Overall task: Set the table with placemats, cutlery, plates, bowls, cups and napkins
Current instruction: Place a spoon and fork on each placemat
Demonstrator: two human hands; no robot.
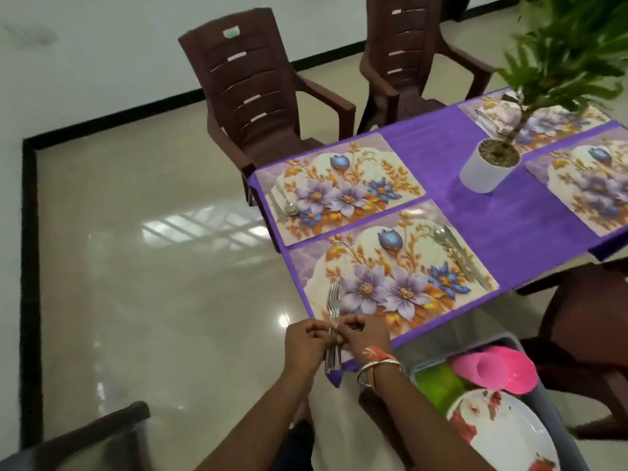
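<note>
The nearest floral placemat [401, 277] lies just ahead of both hands. The left hand [304, 341] and right hand [365, 334] together pinch a bundle of forks [333, 305]. The handles point toward the person, the tines lie over the mat's near-left corner, and the right hand is on the mat's side.

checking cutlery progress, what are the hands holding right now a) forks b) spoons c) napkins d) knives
a: the left hand and right hand together pinch a bunch of forks, tines pointing away over the corner of the near placemat.
</note>
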